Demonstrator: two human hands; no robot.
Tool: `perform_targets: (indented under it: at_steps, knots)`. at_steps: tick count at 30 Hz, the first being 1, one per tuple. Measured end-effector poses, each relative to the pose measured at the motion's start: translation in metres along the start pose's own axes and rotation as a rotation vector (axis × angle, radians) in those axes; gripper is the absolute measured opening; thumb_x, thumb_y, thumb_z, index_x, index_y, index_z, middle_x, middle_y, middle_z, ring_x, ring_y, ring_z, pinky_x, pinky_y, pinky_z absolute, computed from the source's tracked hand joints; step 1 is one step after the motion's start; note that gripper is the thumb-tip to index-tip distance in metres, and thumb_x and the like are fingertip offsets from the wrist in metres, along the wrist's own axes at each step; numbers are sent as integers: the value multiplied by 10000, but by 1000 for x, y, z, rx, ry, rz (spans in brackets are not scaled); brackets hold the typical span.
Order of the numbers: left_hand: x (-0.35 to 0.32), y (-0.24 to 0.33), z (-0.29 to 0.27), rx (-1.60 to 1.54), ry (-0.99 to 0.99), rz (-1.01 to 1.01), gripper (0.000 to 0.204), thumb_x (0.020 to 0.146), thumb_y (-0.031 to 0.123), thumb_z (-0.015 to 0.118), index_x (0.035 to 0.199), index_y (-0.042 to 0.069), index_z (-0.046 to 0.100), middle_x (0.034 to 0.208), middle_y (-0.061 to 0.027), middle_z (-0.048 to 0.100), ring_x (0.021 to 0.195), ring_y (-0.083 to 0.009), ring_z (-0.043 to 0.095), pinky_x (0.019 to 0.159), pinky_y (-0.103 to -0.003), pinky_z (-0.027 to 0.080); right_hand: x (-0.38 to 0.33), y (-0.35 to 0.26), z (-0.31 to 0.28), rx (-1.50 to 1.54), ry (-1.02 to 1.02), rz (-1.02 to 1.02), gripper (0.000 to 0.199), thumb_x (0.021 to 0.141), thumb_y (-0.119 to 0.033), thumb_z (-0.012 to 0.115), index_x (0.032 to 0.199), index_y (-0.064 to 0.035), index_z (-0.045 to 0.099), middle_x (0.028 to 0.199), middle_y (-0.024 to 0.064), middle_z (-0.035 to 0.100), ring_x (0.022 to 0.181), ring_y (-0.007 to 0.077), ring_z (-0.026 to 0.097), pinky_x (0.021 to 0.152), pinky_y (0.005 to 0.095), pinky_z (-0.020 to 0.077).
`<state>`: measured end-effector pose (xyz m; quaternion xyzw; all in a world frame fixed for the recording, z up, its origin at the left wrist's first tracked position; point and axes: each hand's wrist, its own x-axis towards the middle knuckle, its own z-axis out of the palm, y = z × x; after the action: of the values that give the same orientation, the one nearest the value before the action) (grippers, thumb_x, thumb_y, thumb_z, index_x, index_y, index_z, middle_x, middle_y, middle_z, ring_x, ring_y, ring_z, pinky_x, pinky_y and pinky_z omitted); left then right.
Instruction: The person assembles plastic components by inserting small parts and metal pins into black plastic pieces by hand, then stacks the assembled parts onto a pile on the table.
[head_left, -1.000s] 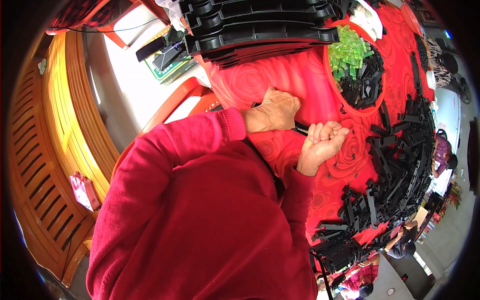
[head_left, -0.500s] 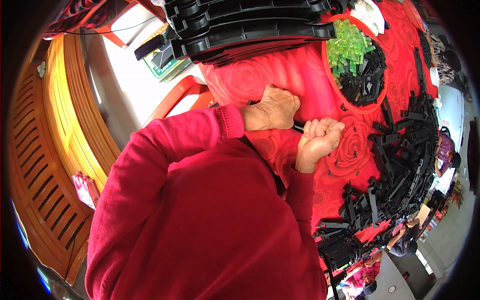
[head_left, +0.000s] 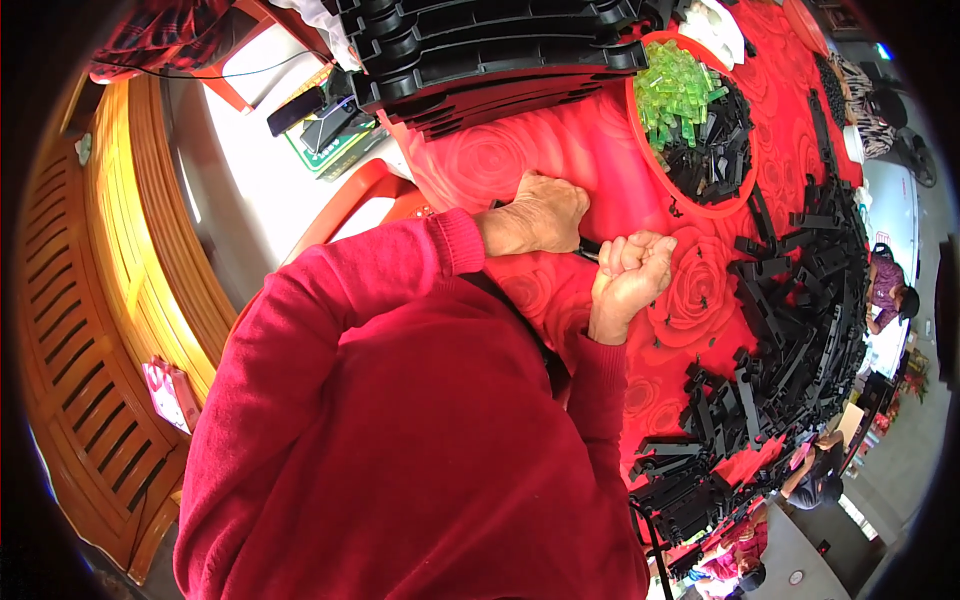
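Note:
My left hand (head_left: pixel 540 213) lies knuckles up on the red rose-patterned tablecloth (head_left: pixel 520 150), pressing on one end of a small black plastic piece (head_left: pixel 589 250). My right hand (head_left: pixel 632 272) is curled into a fist just to its right, closed around the other end of the same piece. Only a short bit of the black piece shows between the two hands; the rest is hidden. Both red sleeves come in from the lower left.
A stack of black plastic trays (head_left: pixel 480 50) sits at the table's far edge. A red basin (head_left: pixel 640 125) holds green translucent pieces (head_left: pixel 678 90) and black parts. Several loose black parts (head_left: pixel 790 300) spread along the right. Another person (head_left: pixel 885 290) sits at the right rim.
Both hands stay together on the black piece. The view has shifted slightly; the right fist has turned a little.

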<state>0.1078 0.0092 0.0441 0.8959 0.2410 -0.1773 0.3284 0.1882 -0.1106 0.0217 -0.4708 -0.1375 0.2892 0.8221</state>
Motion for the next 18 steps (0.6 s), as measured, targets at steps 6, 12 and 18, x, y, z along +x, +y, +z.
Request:
perform_targets:
  at_steps: [6,12,18]
  knots:
    - [3,-1,3,27,-2,29,337,716,257,622,979,46,640,968,-122,671,958,-254,636,852,-442,426,-5,5,-1,-3,-23,-36,417,975,-370,393,717,-51,467,466,-43,205,357,71,175,347,237,186]
    - [5,-1,7,83,-6,27,319,712,245,619,964,50,639,958,-118,673,949,-260,638,848,-443,427,-7,7,0,-5,-47,-52,424,976,-364,391,694,-53,450,464,-42,205,353,69,170,348,243,172]
    - [4,4,-1,84,-21,24,332,709,235,617,973,36,642,963,-122,673,947,-255,641,831,-442,439,-7,9,2,-7,-29,-82,440,982,-340,375,695,-16,447,464,-43,224,361,61,188,354,240,181]
